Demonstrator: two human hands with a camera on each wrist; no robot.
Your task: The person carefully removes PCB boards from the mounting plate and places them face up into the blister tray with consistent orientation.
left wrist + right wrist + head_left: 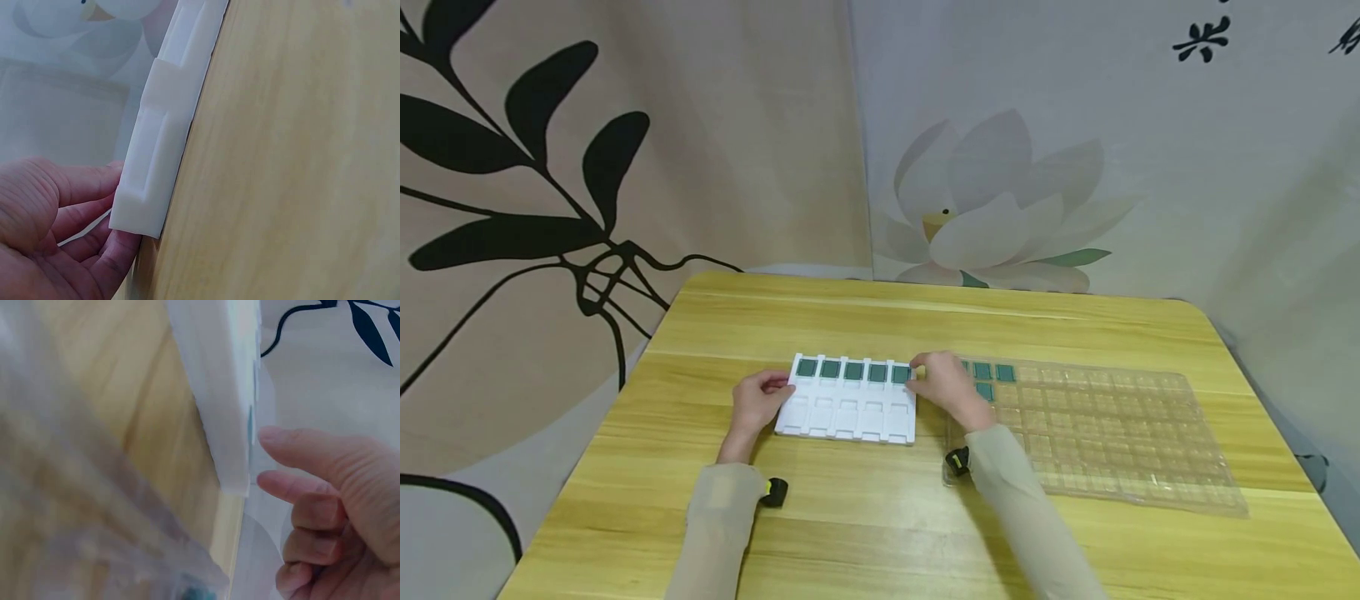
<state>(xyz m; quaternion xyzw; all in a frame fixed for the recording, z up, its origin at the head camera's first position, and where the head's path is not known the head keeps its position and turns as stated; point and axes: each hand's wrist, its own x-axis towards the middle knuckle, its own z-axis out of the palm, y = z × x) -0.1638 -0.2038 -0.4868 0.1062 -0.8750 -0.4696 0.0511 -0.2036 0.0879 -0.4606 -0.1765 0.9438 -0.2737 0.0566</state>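
Nearest the person, two sleeved forearms reach forward over the wooden table (880, 517), each with a small wrist camera strapped below it. Beyond them lies the white tray (847, 408), a flat foam block with its long axis running left to right across the person's front, squarely between the two hands.

The left hand (760, 400) rests against the tray's left end; in the left wrist view its fingers (81, 206) lie fairly straight, pressing the tray's edge (159, 144) rather than curling round it, so it reads as open and steadying. The right hand (943, 385) sits at the tray's right far corner, forefinger and thumb brought together at the last of the green squares (853, 371) in the tray's far row (five of them stand side by side there). Whether those fingertips actually pinch that square or merely touch it cannot be told; the right wrist view shows the forefinger (312, 447) extended toward the tray's edge (225, 412) with the other fingers curled, and the contact itself is blurred.

Just right of the right hand, a clear plastic blister sheet (1112, 433) spreads toward the table's right edge, with a few more green squares (992, 373) in its near-left pockets. That makes the right hand the nearer one to both the sheet and the tray's right-hand slots.

Farthest back hang printed backdrops, dark leaves (550, 167) on the left and a pale lotus (992, 200) on the right.
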